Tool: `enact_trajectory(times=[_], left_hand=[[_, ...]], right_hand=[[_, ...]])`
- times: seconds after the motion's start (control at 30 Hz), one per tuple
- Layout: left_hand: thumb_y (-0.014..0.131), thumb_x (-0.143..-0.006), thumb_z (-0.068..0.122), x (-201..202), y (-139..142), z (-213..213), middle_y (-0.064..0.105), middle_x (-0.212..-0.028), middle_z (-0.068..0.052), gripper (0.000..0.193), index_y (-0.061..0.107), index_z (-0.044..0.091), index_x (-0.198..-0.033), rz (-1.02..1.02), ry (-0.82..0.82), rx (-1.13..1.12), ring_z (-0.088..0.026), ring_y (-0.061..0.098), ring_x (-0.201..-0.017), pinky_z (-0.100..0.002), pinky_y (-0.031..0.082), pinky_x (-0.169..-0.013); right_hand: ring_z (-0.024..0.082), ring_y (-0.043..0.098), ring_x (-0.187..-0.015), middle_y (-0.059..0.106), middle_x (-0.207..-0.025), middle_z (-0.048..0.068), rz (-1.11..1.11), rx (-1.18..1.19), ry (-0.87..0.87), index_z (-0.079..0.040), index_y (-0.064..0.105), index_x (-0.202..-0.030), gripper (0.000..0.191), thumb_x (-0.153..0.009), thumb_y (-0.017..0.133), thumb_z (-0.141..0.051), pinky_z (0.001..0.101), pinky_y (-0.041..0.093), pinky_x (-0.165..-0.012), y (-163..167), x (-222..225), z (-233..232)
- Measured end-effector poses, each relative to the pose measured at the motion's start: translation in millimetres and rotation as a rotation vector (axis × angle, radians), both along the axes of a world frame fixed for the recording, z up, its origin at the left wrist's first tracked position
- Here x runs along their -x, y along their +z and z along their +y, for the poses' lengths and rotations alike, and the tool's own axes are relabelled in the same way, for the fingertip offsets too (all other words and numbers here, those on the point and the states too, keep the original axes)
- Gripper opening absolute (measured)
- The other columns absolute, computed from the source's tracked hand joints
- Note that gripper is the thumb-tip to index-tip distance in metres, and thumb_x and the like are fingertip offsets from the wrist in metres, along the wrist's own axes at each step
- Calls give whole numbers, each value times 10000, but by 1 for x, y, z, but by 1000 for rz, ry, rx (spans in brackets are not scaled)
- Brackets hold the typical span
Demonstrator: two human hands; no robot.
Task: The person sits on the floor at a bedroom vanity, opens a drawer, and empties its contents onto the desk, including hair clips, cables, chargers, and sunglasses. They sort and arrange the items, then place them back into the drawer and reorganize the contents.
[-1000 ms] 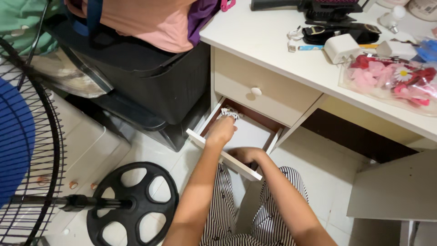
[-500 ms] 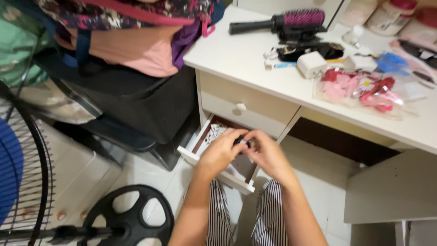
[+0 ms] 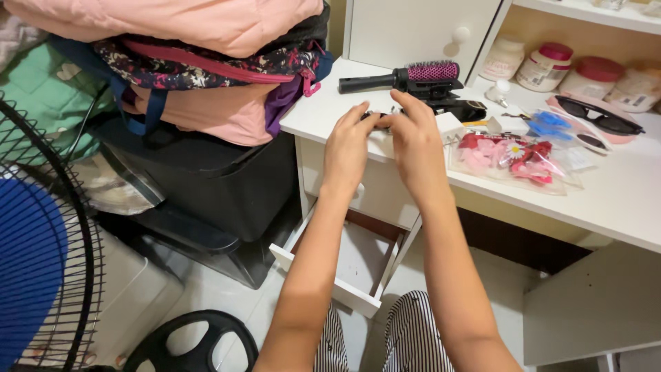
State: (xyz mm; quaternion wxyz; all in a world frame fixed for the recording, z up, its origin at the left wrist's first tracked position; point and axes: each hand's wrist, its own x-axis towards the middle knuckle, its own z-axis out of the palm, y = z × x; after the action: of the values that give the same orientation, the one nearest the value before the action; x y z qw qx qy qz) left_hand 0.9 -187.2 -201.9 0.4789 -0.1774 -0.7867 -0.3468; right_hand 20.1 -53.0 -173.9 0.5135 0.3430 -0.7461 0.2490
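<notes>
Head view: left hand point(image 3: 348, 148) and right hand point(image 3: 415, 141), grip pinching a small dark item point(image 3: 377, 115) above open drawer point(image 3: 344, 265).

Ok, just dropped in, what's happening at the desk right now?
A seated person has both hands up at the white desk's front edge. The left hand and right hand meet over a small dark item pinched between the fingertips; what it is cannot be told. The lower drawer stands pulled open below. A pink hairbrush, sunglasses and a clear pouch of hair accessories lie on the desktop.
</notes>
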Motion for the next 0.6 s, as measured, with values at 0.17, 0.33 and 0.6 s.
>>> enact_trajectory(times=[0.17, 0.33, 0.6], left_hand=[[579, -871, -132, -43, -41, -11, 623, -1291, -148, 443, 724, 78, -1233, 136, -52, -165, -347, 615, -1222, -436, 509, -1034], [565, -896, -98, -77, -98, -37, 648, -1145, -115, 319, 728, 73, -1111, -60, -19, -293, -292, 643, -1092, -393, 535, -933], [608, -887, 40, -78, -194, -63, 695, -1043, -80, 175, 748, 108, -966, -397, 150, -88, -330, 628, -1023, -466, 488, -874]], right_hand=[[321, 663, -907, 682, -947, 86, 29, 55, 324, -66, 668, -834, 244, -695, 596, 122, 422, 483, -832, -88, -15, -4], [337, 605, -821, 627, -861, 100, -298, -145, 372, -70, 644, -809, 173, -657, 646, 13, 445, 486, -756, -228, -6, -37], [444, 578, -1102, 564, -1364, 177, -744, -289, 121, -116, 624, -1297, 463, -837, 637, -69, 525, 484, -919, -321, 53, -60]])
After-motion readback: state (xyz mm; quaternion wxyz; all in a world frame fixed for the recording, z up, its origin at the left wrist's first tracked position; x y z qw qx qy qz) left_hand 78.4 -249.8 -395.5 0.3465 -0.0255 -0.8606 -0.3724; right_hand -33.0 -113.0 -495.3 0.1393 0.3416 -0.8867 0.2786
